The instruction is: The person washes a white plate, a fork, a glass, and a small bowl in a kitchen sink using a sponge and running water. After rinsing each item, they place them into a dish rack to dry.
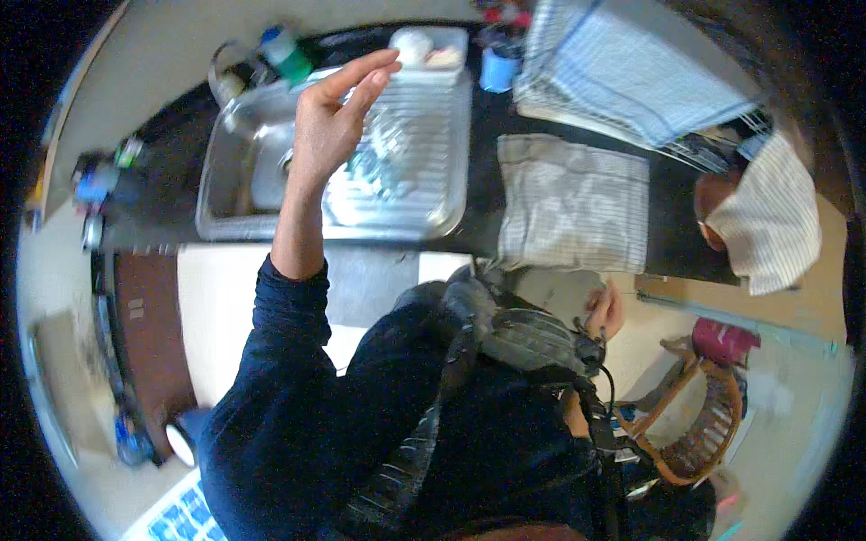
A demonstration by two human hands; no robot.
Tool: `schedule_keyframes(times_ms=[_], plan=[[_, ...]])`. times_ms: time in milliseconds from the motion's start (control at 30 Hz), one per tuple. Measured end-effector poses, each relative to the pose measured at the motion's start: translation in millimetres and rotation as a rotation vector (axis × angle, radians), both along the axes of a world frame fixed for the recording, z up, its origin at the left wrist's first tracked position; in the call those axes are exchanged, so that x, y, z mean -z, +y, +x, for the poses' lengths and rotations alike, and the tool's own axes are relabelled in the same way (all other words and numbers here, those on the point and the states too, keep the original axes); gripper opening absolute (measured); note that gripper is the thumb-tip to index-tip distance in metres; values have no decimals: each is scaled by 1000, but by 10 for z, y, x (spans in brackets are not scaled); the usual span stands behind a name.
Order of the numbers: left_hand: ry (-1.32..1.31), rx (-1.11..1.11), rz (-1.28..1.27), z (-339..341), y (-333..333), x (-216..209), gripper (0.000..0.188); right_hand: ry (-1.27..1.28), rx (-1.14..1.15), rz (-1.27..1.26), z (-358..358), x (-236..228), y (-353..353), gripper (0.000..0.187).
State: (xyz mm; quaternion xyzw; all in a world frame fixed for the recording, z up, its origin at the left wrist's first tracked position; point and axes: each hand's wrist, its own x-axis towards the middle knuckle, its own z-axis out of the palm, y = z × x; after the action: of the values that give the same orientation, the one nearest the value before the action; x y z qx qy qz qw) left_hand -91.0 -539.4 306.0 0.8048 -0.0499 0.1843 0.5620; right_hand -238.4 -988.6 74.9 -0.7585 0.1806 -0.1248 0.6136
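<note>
My left hand (329,122) is raised over the steel sink unit (458,171), reaching across its ribbed drainboard. Its fingers are stretched out, the thumb is a little apart from them, and nothing shows between them. A clear, shiny heap (383,167) lies on the drainboard below, too blurred to name. Just past the fingertips stands a white tray (456,68) with a round white thing (413,45) on it. My right hand (606,311) hangs low at my side, below the counter edge. It is small and partly hidden, so its grip cannot be made out.
A striped grey cloth (573,203) lies on the black counter (487,180) right of the sink. Behind it are a blue cup (499,70) and a rack under a checked cloth (631,68). A green bottle (287,56) stands behind the basin. A wooden chair (695,433) is at right.
</note>
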Motion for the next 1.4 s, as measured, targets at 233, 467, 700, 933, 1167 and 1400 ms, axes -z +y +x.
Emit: schedule_keyframes(times_ms=[233,467,700,933,1167,1400], plan=[[381,-462,-285,-1334,1298,1343,26,556,-160,187,-1271,1257,118,30],[602,-273,235,-1968,967,1818,32,429,-365,53,-1332,1222,395,35],[371,-500,400,-1260,638,1847,70,-138,-567,-312,-151,-380,1855,42],[306,-509,325,-414,474,1913,85,-174,-690,-743,1518,-1105,3749,69],[345,-291,265,-515,889,2043,72,150,-577,-844,2138,-481,4675,73],[37,-125,452,-213,1320,2574,78,198,-406,-755,2276,-231,4623,61]])
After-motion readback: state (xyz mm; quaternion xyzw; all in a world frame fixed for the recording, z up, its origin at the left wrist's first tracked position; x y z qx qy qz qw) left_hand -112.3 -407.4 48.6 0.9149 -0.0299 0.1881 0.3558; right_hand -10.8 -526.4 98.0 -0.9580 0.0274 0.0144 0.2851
